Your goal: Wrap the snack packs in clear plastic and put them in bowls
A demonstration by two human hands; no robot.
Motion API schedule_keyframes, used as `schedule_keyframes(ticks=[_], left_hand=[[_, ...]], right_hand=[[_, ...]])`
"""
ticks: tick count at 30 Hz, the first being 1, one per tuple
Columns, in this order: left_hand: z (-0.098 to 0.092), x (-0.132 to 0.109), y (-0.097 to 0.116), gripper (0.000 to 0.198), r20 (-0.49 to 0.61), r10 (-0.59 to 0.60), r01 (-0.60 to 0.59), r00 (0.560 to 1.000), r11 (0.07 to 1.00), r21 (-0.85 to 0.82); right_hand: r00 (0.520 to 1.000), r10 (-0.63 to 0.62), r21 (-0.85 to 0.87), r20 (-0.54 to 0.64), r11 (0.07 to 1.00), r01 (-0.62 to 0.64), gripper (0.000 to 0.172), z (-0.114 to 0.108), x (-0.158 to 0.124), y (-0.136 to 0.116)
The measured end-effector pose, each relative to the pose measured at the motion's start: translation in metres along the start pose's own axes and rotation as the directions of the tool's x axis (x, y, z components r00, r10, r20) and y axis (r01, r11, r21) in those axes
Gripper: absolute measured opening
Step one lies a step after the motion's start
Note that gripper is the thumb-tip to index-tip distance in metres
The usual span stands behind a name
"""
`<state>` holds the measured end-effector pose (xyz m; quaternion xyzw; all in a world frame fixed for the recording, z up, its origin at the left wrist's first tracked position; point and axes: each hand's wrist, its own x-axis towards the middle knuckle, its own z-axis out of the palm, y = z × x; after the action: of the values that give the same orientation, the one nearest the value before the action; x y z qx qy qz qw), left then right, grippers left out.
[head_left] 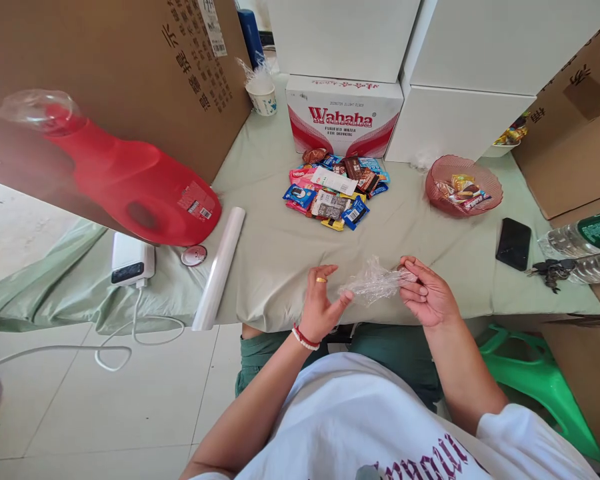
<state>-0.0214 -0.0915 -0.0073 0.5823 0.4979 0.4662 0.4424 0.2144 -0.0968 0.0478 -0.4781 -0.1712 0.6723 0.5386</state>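
Observation:
Crumpled clear plastic wrap (374, 283) spans the gap between my hands, over the near edge of the cloth-covered table. My right hand (427, 292) is closed, pinching the wrap's right end between thumb and fingers. On the other side, my left hand (324, 303) has its thumb and fingers apart; the thumb tip is beside the wrap's left edge, and whether it touches I cannot tell. Farther back lies a pile of wrapped snacks (330, 193). A roll of plastic film (220, 267) rests to the left of my left hand.
A red bottle (145, 187) with plastic over its top leans at left, near a white power bank (131, 260). A pink bowl (437, 193) holding snacks, a black phone (513, 243) and plastic bottles (587, 233) are at right. Behind stand a Wahaha box (343, 117) and a paper cup (263, 97).

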Motion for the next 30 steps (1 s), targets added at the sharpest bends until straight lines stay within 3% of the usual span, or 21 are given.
schedule_keyframes(ticks=[2,3,6,9,11,13,16,19,20,22,25,27,30], left_hand=[[0.004,-0.003,0.010,0.065,0.050,0.167,-0.170,0.985,0.984,0.056],[0.007,-0.004,0.013,0.058,0.102,0.186,-0.194,0.977,0.979,0.067],[0.018,-0.001,0.010,0.022,0.148,0.048,-0.054,0.988,0.998,0.037],[0.024,0.004,-0.005,0.024,0.007,-0.143,0.143,0.990,0.987,-0.068],[0.024,0.006,-0.013,0.024,-0.092,-0.193,0.183,0.977,0.977,-0.108],[0.025,0.004,-0.015,0.024,-0.138,-0.178,0.166,0.974,0.981,-0.097],[0.030,-0.002,-0.010,0.024,-0.121,-0.101,0.092,0.988,0.993,-0.074],[0.036,-0.005,-0.006,0.027,-0.113,-0.107,0.094,0.988,0.989,-0.113],[0.036,-0.004,-0.007,0.028,-0.137,-0.143,0.125,0.980,0.984,-0.131],[0.032,0.001,-0.011,0.031,-0.204,-0.226,0.192,0.953,0.966,-0.173],[0.013,0.015,-0.020,0.037,-0.245,-0.293,0.235,0.924,0.942,-0.240],[-0.002,0.025,-0.025,0.039,-0.227,-0.315,0.251,0.922,0.929,-0.271],[-0.021,0.037,-0.031,0.037,-0.179,-0.386,0.318,0.905,0.894,-0.316]], right_hand=[[0.999,0.017,-0.005,0.034,1.000,-0.017,0.025,0.011,0.001,0.002],[0.999,0.021,-0.006,0.047,1.000,-0.021,0.026,0.016,0.001,0.003],[0.997,-0.010,-0.012,0.081,1.000,0.011,0.030,0.032,0.000,0.007],[0.984,-0.173,-0.065,0.050,0.982,0.177,0.041,0.037,-0.003,0.012],[0.937,-0.346,-0.190,-0.045,0.924,0.332,0.037,0.032,-0.005,0.018],[0.899,-0.433,-0.376,-0.069,0.845,0.379,0.033,0.024,-0.006,0.027],[0.923,-0.376,-0.627,0.089,0.699,0.345,0.039,0.017,-0.004,0.045],[0.904,-0.394,-0.738,0.167,0.558,0.380,0.040,0.019,0.007,0.058],[0.898,-0.415,-0.736,0.148,0.560,0.380,0.036,0.019,0.011,0.059],[0.914,-0.397,-0.671,0.088,0.655,0.349,0.031,0.017,0.019,0.056],[0.974,-0.225,-0.515,0.035,0.831,0.211,0.039,0.008,0.025,0.044],[0.990,-0.141,-0.476,0.006,0.870,0.127,0.045,0.000,0.026,0.036],[0.989,-0.138,-0.485,-0.054,0.869,0.095,0.048,-0.014,0.025,0.030]])
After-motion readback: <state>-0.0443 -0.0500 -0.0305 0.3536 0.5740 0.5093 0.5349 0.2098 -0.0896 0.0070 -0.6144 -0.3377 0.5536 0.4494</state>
